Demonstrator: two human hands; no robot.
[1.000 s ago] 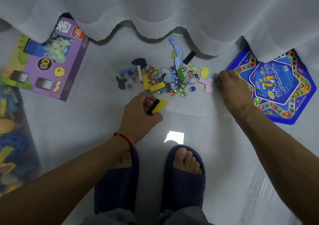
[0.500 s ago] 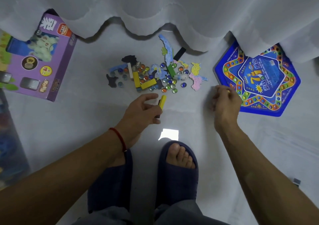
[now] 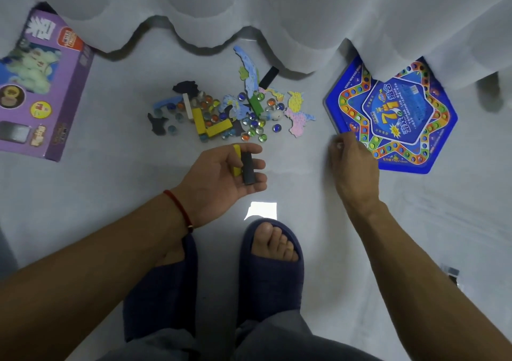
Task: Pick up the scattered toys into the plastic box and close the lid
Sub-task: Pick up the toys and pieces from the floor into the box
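The left hand point(image 3: 221, 172) lies palm-up, fingers loosely curled around a yellow block point(image 3: 236, 161) and a black block point(image 3: 247, 168). The right hand point(image 3: 353, 164) is bunched beside the blue star-patterned game board point(image 3: 393, 117); whether it holds anything I cannot tell. The scattered pile of marbles and puzzle pieces point(image 3: 235, 114) sits on the floor just beyond.

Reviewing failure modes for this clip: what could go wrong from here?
1. The left hand holds the black block and yellow block on loosely curled fingers; one may slip off.
2. The marbles lie loose and could roll if the pile is swept.
3. The plastic box is out of view, so the carry is blind.
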